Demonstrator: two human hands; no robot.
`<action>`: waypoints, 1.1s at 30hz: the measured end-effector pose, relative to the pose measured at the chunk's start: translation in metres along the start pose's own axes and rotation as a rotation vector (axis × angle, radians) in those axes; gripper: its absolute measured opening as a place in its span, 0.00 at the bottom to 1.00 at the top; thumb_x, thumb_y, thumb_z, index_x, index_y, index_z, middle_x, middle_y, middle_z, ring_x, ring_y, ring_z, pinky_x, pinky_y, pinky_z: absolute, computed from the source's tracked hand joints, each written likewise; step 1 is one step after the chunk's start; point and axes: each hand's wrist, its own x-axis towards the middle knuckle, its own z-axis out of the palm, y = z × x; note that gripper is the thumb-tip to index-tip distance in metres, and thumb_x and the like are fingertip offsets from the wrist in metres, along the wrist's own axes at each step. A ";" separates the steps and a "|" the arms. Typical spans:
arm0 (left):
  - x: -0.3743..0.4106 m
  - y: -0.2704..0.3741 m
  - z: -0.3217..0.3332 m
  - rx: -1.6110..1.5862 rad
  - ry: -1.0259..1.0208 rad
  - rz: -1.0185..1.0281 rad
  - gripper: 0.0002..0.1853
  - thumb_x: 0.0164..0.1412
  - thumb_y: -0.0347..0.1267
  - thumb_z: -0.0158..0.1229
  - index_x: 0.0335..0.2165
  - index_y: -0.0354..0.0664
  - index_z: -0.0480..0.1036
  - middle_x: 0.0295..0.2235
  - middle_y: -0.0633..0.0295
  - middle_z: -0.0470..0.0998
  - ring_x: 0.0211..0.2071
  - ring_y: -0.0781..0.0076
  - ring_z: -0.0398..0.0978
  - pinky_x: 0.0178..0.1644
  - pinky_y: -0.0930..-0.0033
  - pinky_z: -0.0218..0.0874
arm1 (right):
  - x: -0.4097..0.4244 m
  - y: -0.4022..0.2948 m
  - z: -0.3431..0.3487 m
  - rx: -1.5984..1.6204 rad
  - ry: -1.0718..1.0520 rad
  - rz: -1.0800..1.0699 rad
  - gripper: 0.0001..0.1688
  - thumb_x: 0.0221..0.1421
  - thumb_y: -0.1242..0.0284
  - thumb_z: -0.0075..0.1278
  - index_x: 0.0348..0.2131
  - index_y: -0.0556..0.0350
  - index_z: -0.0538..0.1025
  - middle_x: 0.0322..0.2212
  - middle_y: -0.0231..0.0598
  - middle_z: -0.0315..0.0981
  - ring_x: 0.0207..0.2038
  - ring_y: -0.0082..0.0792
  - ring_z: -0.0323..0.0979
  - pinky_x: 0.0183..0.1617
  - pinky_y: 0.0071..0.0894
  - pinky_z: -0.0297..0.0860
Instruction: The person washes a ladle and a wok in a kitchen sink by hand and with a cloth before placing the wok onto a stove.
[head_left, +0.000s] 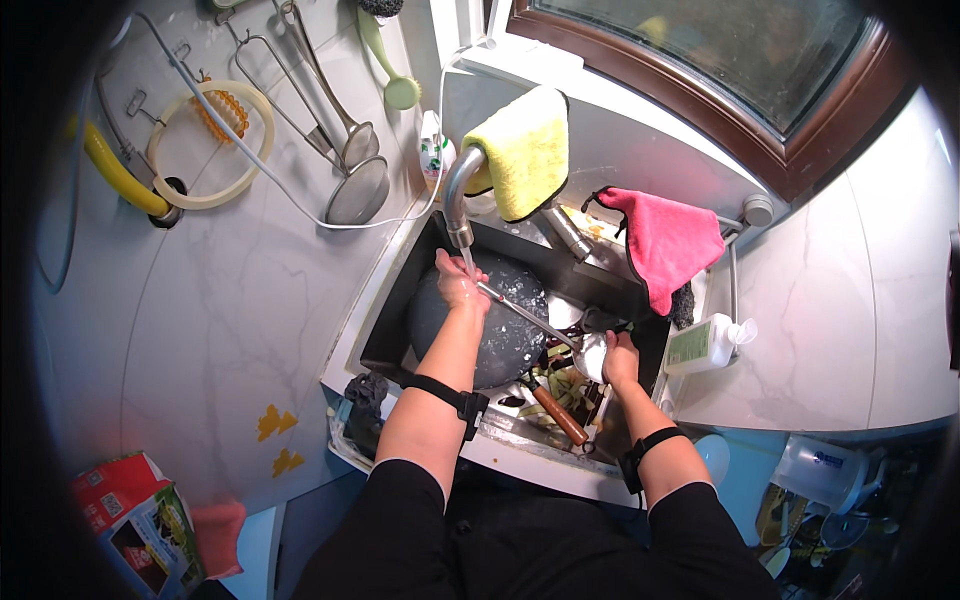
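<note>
Water runs from the faucet (455, 195) over my left hand (460, 282), whose fingers are around the handle end of a metal ladle (529, 315). At the other end, my right hand (621, 360) grips the rim of the ladle's shiny bowl. The ladle is held slantwise above the sink (390, 330). Beneath my left hand lies a large dark round pan (491, 345), wet and flecked with foam or bits. Vegetable peelings (566, 379) are scattered on the sink bottom at the right. Among them rests a tool with a wooden handle (559, 414), its head partly hidden.
A yellow towel (529, 154) drapes over the faucet. A pink cloth (667, 236) hangs at the back right, above a white bottle (701, 345). Strainers (358, 191) and a green brush (401, 90) hang on the left wall. A dark crumpled bag (366, 394) sits at the sink's front-left corner.
</note>
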 end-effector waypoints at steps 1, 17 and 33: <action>0.003 0.000 -0.004 -0.010 -0.023 -0.026 0.17 0.54 0.45 0.47 0.19 0.46 0.59 0.14 0.69 0.58 0.12 0.80 0.56 0.16 0.75 0.50 | 0.000 -0.001 0.001 -0.006 0.003 0.018 0.21 0.56 0.59 0.39 0.29 0.62 0.67 0.27 0.61 0.68 0.34 0.62 0.65 0.37 0.51 0.62; -0.025 -0.011 0.005 0.065 -0.212 0.170 0.24 0.55 0.53 0.46 0.16 0.48 0.55 0.11 0.70 0.56 0.11 0.80 0.55 0.17 0.77 0.50 | 0.001 0.013 0.039 0.007 0.005 0.275 0.27 0.55 0.53 0.38 0.32 0.62 0.70 0.33 0.58 0.69 0.39 0.57 0.66 0.42 0.45 0.62; -0.008 -0.019 -0.036 0.051 -0.276 0.003 0.21 0.59 0.46 0.44 0.16 0.48 0.55 0.13 0.72 0.52 0.14 0.80 0.51 0.20 0.74 0.48 | 0.002 -0.066 0.083 0.388 0.102 -0.128 0.17 0.55 0.65 0.41 0.27 0.64 0.67 0.24 0.59 0.68 0.29 0.57 0.67 0.33 0.45 0.62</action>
